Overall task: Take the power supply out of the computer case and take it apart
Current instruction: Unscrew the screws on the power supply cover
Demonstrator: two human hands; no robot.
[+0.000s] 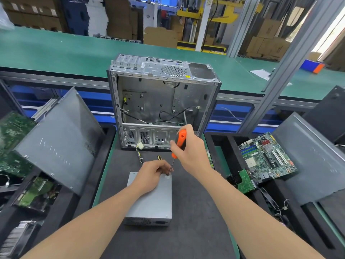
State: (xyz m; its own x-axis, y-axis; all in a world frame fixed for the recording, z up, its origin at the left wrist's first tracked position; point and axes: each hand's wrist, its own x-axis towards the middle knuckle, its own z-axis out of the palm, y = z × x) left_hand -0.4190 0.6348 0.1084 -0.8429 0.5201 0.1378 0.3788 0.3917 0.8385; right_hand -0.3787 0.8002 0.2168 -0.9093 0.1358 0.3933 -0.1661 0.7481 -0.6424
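Turning the screwdriver (179, 143) in the right hand (190, 146), its tip could slip off the screw; left hand (152, 175) fingers, curled, steady the power supply (151, 202).

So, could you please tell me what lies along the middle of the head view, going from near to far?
power supply → left hand → screwdriver held in the right hand → computer case → green conveyor belt

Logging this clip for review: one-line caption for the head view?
Right hand drives an orange-handled screwdriver into the power supply's far corner, left hand steadying it before the emptied computer case.
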